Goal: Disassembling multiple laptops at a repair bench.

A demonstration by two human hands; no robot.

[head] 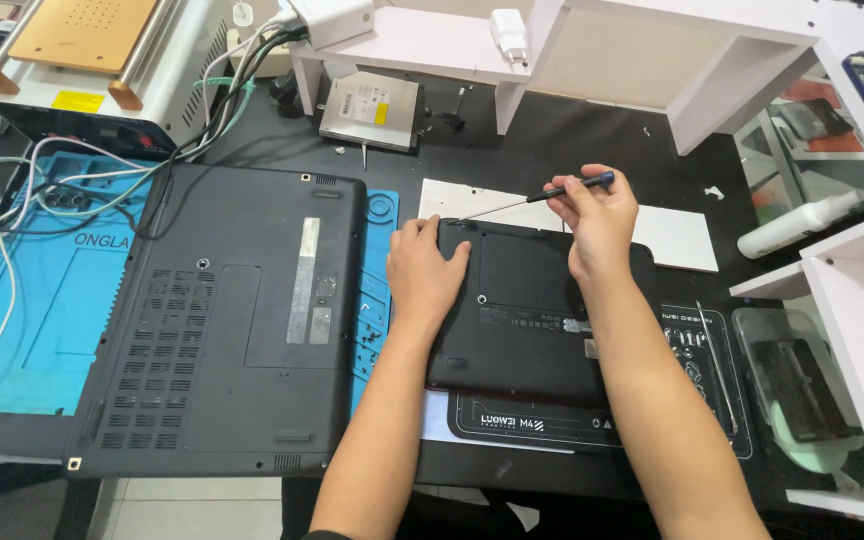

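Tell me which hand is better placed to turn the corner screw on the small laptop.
Right. The right hand holds the screwdriver, its tip at the small laptop's top-left corner. The left hand lies flat on the case.

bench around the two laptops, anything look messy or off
Small pale scraps are scattered on the black table, and a tangle of cables spills over the large laptop. The small laptop looks undamaged.

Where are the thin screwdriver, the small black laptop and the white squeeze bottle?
thin blue-handled screwdriver (527, 199), head view, metal shaft.
small black upturned laptop (527, 300), head view, base panel.
white plastic squeeze bottle (797, 226), head view, body.
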